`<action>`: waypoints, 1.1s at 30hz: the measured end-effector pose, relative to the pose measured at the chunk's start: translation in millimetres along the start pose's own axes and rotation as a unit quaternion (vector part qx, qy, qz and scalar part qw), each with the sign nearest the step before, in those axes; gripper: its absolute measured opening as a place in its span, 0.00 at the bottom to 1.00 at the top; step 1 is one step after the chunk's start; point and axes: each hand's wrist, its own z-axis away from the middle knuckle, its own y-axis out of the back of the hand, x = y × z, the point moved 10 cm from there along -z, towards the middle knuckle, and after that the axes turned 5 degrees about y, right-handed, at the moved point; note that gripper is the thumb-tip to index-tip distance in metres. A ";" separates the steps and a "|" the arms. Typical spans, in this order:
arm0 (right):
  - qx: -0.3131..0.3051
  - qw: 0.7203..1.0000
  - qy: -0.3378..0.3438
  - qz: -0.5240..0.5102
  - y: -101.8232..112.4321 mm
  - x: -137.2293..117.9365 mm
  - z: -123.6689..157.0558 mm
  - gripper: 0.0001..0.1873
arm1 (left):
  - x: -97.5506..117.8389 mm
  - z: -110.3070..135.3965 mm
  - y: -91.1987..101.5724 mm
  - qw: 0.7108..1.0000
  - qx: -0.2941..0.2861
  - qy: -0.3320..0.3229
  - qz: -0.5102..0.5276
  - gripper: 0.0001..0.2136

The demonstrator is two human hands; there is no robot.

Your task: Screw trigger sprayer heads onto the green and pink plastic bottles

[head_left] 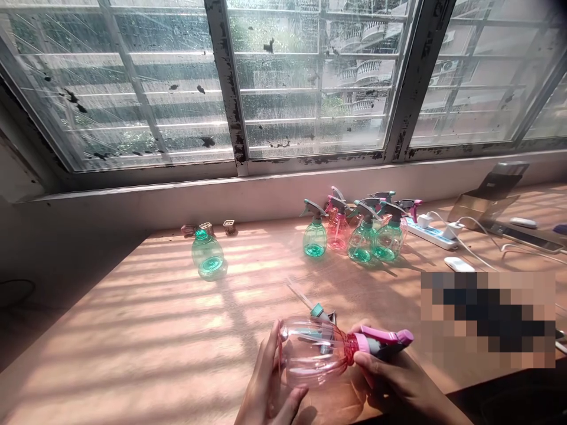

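Observation:
Between my hands a clear pink spray bottle (312, 357) lies on its side in the air above the table, its pink and grey spray head pointing right. My left hand (270, 378) is wrapped round its base. At the neck, my right hand (385, 372) grips the pink collar, thumb on the near side. Behind the bottle, a loose green and grey spray head (318, 310) with a clear tube rests on the table, partly hidden by the pink bottle. Farther back on the left stands a green bottle (208, 257) with no spray head.
Several green and pink spray bottles (315, 236) with heads stand near the window wall. To their right are a white power strip (432, 233) with cables, a white mouse-like item (459, 264) and a phone stand (482, 195). Small brown blocks (229, 226) sit along the back edge.

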 end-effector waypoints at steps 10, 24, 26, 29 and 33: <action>0.022 1.000 -0.012 -0.005 6.6 8.7 0.9 0.30 | -5.3 -2.8 4.6 0.999 -0.024 0.008 0.019 0.41; -0.003 1.000 0.002 -0.008 -2.3 -2.8 0.6 0.31 | -17.4 1.2 1.9 0.998 -0.049 0.036 0.032 0.44; 0.007 1.000 0.013 0.001 0.2 -5.7 0.4 0.32 | -16.2 0.4 -0.3 0.997 -0.046 0.039 0.040 0.43; 0.007 1.000 0.016 0.019 1.6 -6.9 0.4 0.34 | -9.0 -0.4 -0.7 0.999 -0.026 0.014 0.040 0.38; 0.003 1.000 -0.001 0.004 0.8 -2.1 1.3 0.40 | -9.2 0.0 -1.8 0.998 -0.038 0.014 0.046 0.43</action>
